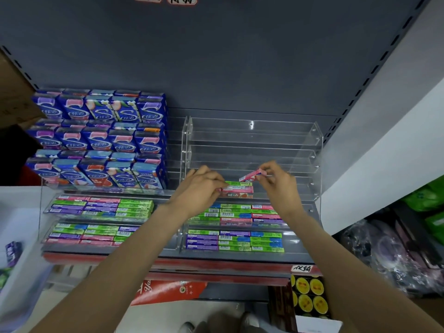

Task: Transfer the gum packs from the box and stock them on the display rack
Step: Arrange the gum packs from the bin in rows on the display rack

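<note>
- Head view, rack: clear acrylic stepped display rack (312, 140) stands right of centre on the grey shelf. Its two nearest tiers are filled with flat green, purple and pink gum packs (234, 241); the third tier holds only a small stack of pink-and-green packs (237, 189); the far tiers are bare. Stocking is judged under halfway done.
- Head view, hands: left hand (199, 188) has its fingers curled against the left end of that stack, apparently pinching it. Right hand (280, 181) pinches one pink gum pack (251, 175) between thumb and fingertips, just above the stack's right end and not touching it.
- Orientation: held pack's long axis runs left to right, slightly tilted, left end lower.
- Source box: not identifiable with certainty here.
- Surroundings: blue upright cartons (101, 138) fill the left rack.
</note>
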### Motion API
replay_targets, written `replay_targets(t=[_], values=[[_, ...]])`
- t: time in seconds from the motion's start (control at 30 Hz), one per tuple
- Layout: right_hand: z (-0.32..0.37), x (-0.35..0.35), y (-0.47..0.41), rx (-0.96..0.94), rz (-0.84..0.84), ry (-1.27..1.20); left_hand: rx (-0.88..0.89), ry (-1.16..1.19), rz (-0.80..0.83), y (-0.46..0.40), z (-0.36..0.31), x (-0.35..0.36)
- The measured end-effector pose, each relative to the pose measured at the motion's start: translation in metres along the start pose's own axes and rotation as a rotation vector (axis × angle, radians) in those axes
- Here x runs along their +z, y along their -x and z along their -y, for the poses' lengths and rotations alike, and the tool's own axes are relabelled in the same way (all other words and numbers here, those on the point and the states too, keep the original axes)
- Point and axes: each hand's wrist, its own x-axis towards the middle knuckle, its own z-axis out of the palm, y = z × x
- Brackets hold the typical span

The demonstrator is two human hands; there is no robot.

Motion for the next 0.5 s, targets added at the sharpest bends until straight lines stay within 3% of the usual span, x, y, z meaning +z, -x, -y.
replay_targets(t=[0.17,0.37,0.5], values=[[-0.0058,0.0089,0.0039,-0.026,-0.043,0.216,0.013,0.010,0.014,0.0017,0.0020,-0.0002],[0.0002,0.0086,0.0088,-0.037,0.152,0.274,-0.004,0.014,0.015,0.0040,0.0014,0.0004],[0.0025,0.0082,0.0105,0.047,0.093,0.332,-0.062,0.008,-0.021,0.0062,-0.0005,0.0026]])
